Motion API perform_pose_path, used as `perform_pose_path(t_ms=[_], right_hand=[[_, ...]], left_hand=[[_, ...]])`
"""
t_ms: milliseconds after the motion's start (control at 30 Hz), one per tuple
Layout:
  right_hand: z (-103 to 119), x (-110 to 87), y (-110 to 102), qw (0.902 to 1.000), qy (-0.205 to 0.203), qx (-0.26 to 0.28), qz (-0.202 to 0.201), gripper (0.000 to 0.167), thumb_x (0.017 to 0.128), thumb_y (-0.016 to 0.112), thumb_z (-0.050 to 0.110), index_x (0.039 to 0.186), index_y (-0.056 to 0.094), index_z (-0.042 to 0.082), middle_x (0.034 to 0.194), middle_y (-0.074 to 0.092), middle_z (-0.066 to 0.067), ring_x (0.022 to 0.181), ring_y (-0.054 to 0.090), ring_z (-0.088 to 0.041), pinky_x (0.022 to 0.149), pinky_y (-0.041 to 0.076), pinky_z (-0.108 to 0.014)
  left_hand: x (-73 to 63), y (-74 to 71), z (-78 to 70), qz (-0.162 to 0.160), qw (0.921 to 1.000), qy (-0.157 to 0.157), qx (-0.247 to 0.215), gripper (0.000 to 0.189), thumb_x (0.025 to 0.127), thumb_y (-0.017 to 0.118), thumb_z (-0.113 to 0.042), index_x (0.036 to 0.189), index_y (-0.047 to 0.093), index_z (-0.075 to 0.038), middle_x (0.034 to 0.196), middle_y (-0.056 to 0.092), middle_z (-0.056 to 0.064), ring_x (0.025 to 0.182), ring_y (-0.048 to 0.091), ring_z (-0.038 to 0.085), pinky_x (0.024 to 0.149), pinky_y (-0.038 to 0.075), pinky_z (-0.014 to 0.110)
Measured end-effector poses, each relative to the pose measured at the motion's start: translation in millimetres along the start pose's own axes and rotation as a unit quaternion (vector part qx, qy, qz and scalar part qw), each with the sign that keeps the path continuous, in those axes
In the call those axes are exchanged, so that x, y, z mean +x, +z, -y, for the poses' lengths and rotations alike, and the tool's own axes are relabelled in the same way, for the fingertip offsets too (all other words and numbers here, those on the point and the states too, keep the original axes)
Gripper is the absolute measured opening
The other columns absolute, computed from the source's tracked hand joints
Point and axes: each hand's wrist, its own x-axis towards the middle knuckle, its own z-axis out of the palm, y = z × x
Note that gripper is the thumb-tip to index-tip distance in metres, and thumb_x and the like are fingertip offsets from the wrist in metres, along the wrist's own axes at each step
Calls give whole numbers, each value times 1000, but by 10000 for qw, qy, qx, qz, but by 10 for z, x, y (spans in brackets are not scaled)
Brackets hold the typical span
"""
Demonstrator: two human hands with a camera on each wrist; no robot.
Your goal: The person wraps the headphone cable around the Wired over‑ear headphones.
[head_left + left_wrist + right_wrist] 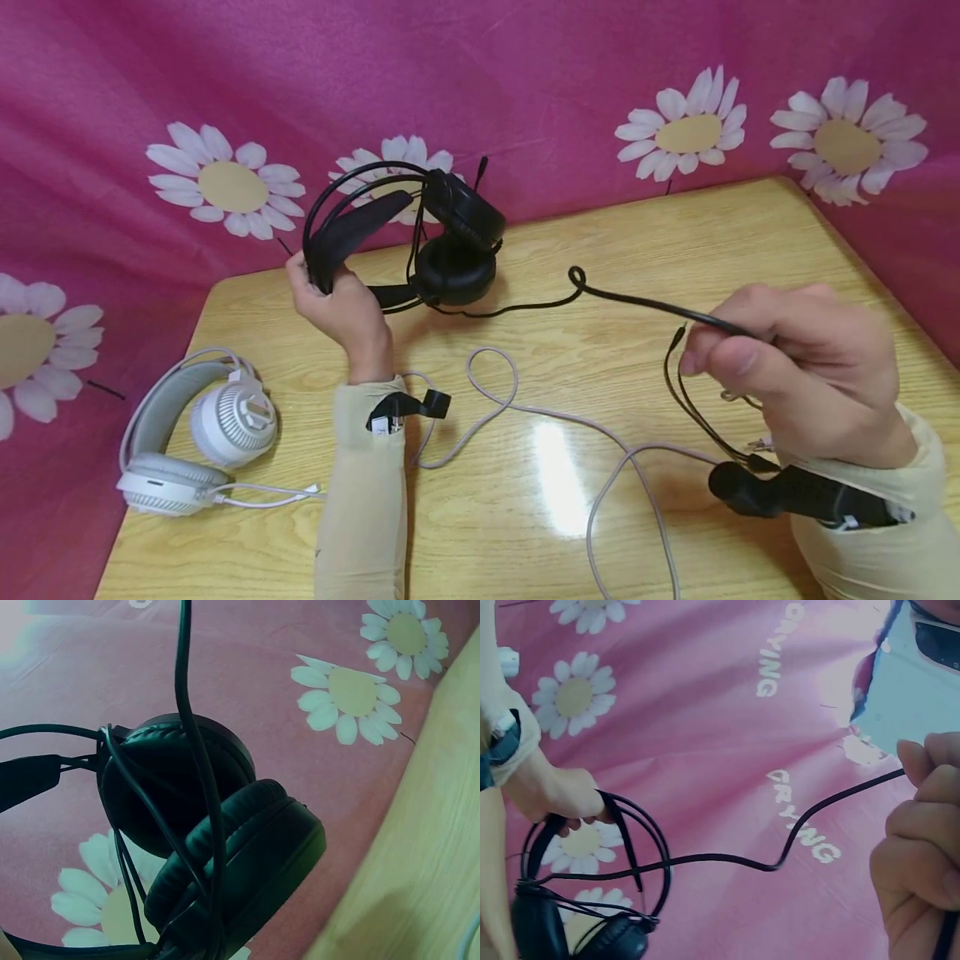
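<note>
A black headset (pixel 457 275) hangs sideways above the table, its headband gripped by my left hand (pixel 341 308). Both padded ear cups (pixel 247 855) show close up in the left wrist view, with thin cables across them. From the headset a black cable (pixel 645 303) runs to the right, with a small loop midway. My right hand (pixel 810 367) pinches that cable between thumb and curled fingers. Below this hand dangles the cable's end section, with a plug (pixel 679 335). In the right wrist view the cable (pixel 720 857) stretches between the two hands.
A white headset (pixel 232 421) lies at the table's left, its short white cable (pixel 270 497) beside it. A thin greyish cable (pixel 555 414) loops over the wooden table (pixel 480 533). Behind the table hangs a pink cloth (pixel 525 83) with daisies.
</note>
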Motion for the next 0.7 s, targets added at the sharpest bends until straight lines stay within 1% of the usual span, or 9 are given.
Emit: perform_pose_path(t_ms=[33,100,167,233,367,433,500,567,700], right_hand=[[5,-8,-11,9995,-4,186,-266,16,87,67,-12,79,62,-25,71,68,-21,54,47,-13,48,33,-15],[28,-12,-32,9964,23,442,-729,16,85,67,-14,79,61,-28,74,69,-25,53,48,-17,47,35,-19],[58,3,-51,9928,50,598,-1035,16,83,68,-15,80,60,-29,73,69,-27,52,49,-19,47,37,-21],[74,25,-75,9905,-29,698,-1188,18,82,69,-14,80,60,-29,73,68,-28,51,48,-18,47,37,-21],[89,40,-140,9897,-262,839,-1133,21,85,70,-13,82,56,-30,77,68,-31,49,46,-16,52,44,-21],[83,50,-172,9907,-402,876,-959,22,88,68,-12,83,55,-29,80,68,-32,48,41,-12,54,42,-19],[89,58,-198,9906,-399,979,-869,22,90,66,-11,84,53,-29,80,68,-32,47,37,-9,55,38,-18],[96,69,-220,9898,-364,1102,-824,23,91,64,-10,86,51,-28,78,67,-31,48,30,-5,55,28,-16],[121,85,-260,9863,-113,1326,-973,24,94,62,-7,90,48,-26,58,51,-19,49,26,-4,54,21,-15]], left_hand=[[-9,3,-4,54,10000,56,48,30,93,49,13,89,64,-13,86,69,-5,93,61,11,92,50,26],[-26,4,-14,170,9997,137,147,30,93,50,11,88,63,-14,85,69,-6,92,61,12,91,50,26],[-38,8,-25,247,9993,180,223,29,93,50,11,88,63,-15,83,68,-7,89,60,10,88,48,25],[-51,14,-39,360,9989,195,242,30,92,50,11,87,63,-15,77,64,-7,81,56,10,80,45,24],[-80,17,-63,591,9974,295,290,32,89,48,12,87,64,-15,69,54,-8,71,48,7,70,37,23],[-94,20,-69,699,9961,402,350,32,87,47,12,87,64,-15,69,53,-9,71,48,6,70,38,22],[-104,25,-74,777,9946,541,426,31,86,48,11,86,64,-15,73,58,-11,75,51,4,72,41,21],[-113,30,-76,861,9928,678,474,28,87,50,10,86,64,-14,77,61,-12,78,54,3,75,43,20],[-133,31,-80,1074,9871,1038,575,19,90,54,5,85,65,-9,77,62,-15,78,54,1,73,42,20]])
